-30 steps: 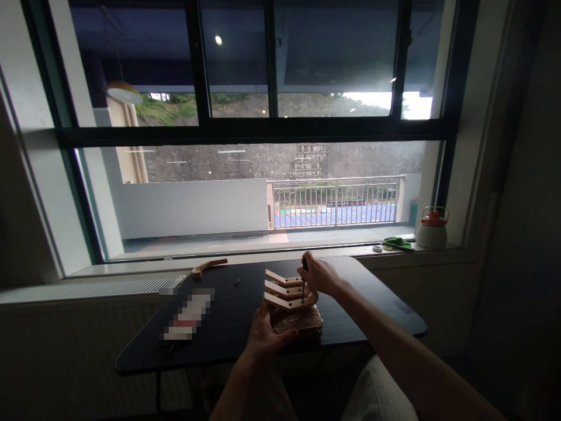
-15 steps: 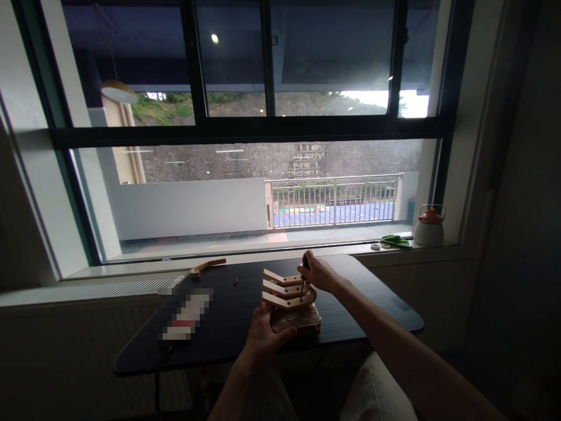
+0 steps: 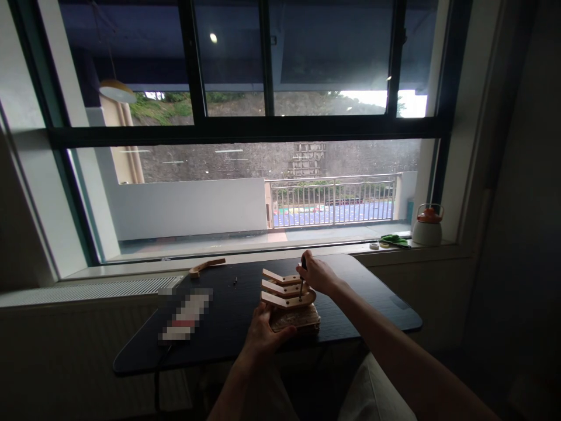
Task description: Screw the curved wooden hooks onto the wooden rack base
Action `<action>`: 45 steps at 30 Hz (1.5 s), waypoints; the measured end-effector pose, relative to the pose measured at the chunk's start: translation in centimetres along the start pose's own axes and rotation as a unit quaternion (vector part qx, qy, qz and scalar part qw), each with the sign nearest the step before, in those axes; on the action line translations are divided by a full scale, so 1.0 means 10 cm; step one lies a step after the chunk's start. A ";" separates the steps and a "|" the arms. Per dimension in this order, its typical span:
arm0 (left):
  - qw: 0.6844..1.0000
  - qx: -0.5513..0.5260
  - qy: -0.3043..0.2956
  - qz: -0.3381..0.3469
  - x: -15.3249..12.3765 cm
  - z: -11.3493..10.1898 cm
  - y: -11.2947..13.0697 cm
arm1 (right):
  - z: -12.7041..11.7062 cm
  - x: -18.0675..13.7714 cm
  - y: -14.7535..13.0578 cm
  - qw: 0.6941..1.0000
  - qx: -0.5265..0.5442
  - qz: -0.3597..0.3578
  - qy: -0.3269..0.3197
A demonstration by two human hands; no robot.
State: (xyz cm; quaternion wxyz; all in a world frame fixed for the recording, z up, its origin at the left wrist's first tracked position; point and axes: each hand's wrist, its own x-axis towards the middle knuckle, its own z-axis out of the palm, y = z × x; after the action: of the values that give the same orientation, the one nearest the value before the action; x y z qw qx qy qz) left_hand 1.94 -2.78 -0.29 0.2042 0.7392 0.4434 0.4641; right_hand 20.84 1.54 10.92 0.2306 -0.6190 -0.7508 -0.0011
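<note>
1. The pale wooden piece with three bent, parallel strips (image 3: 275,300) sits on a brown, rough-looking block (image 3: 295,320) near the front edge of the black, wood-grained tabletop (image 3: 383,292). Dark round spots mark its strips.
2. Hardly anything changes over the last second: the whole view slides slightly left, while the piece, the block and both hands keep their places relative to one another. The slim, dark-handled screwdriver (image 3: 301,285) stays upright, its tip at the same spot on the nearest strip; I judge that this one spot is still being worked. Whether the shaft turns, I cannot tell.
3. The right hand (image 3: 319,275) closes around the screwdriver's handle from above and from the right, the wrist raised, the forearm slanting in from the lower right.
4. The left hand (image 3: 262,332) clasps the block's left end, thumb along its near side, fingertips up by the nearest strip; this looks like a steadying hold.
5. Farther out, a loose, bent piece of pale wood (image 3: 208,267) lies at the table's far left, with small dark bits (image 3: 235,281) nearer the hands. A pixelated pale oblong with a red band (image 3: 186,318) lies to the left.
</note>
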 end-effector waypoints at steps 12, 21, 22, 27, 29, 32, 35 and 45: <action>0.990 -0.137 -0.002 -0.015 0.02 0.00 -0.02 | -0.19 0.06 -0.08 0.995 -0.052 -0.084 -0.025; 1.000 -0.003 -0.013 -0.019 -0.01 -0.01 -0.05 | -0.18 0.03 -0.16 0.995 -0.080 -0.054 0.003; 1.000 0.007 -0.015 -0.017 -0.01 -0.01 -0.05 | -0.16 0.02 -0.15 0.996 -0.082 -0.039 0.009; 1.000 0.019 -0.013 -0.016 0.00 0.00 -0.06 | -0.21 0.03 -0.16 0.995 -0.094 -0.036 -0.006; 1.000 0.007 -0.010 -0.019 0.00 0.01 -0.06 | -0.27 0.02 -0.18 0.991 -0.098 -0.087 -0.022; 1.000 -0.012 -0.003 -0.023 0.01 0.03 -0.05 | -0.31 0.02 -0.21 0.984 -0.115 -0.131 -0.032; 0.999 -0.024 0.001 -0.024 0.00 0.03 -0.04 | -0.27 0.03 -0.21 0.988 -0.122 -0.095 -0.028; 0.999 0.016 -0.010 -0.027 0.00 0.00 -0.02 | -0.31 0.06 -0.16 0.990 -0.107 -0.075 -0.048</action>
State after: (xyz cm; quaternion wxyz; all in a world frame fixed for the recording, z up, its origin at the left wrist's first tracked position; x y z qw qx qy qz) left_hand 1.82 -2.73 -0.41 0.2093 0.7348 0.4686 0.4434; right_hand 20.30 0.84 14.32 0.1265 -0.5813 -0.8008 -0.0691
